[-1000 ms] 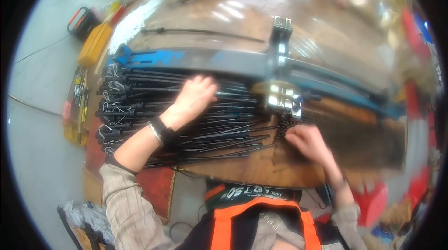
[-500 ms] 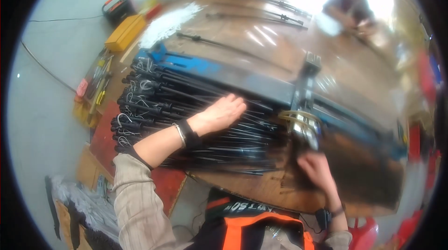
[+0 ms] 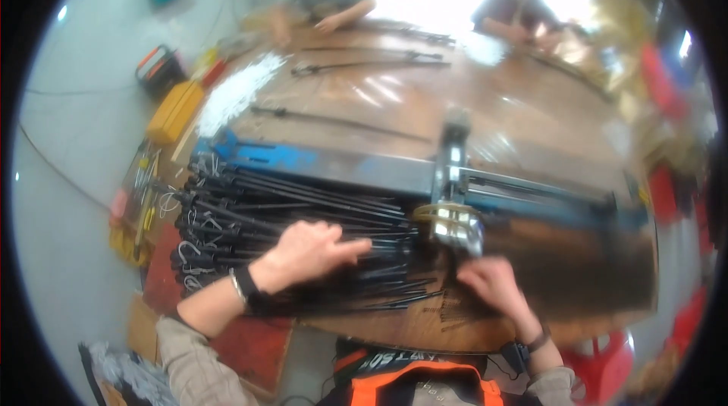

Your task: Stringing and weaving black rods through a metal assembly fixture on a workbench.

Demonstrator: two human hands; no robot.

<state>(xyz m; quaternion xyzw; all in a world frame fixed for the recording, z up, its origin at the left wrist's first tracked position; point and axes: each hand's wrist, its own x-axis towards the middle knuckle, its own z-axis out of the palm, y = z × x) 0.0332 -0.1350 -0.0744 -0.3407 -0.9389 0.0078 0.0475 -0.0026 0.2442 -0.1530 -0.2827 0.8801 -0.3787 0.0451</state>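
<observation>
A thick bundle of slim black rods lies across the near left of the table, with dark fittings and pale loops of string at its left ends. Over these rods rests my left hand, one finger stretched to the right and the others partly bent; I see nothing held in it. To the right, a metal clamp-like fixture with a brass-coloured ring sits across a long blue-and-grey steel beam. Just below the fixture, my right hand is closed and slightly blurred. What its fingers hold is hidden.
Single black rods lie beyond the beam. White strips are heaped at the far left, near a yellow box and hand tools. Two people work across the table. A red stool stands at the lower right.
The view has shifted, showing more of the far side. My left hand has moved nearer to me and leftward over the rods, with a finger now extended. The right hand stays below the fixture.
</observation>
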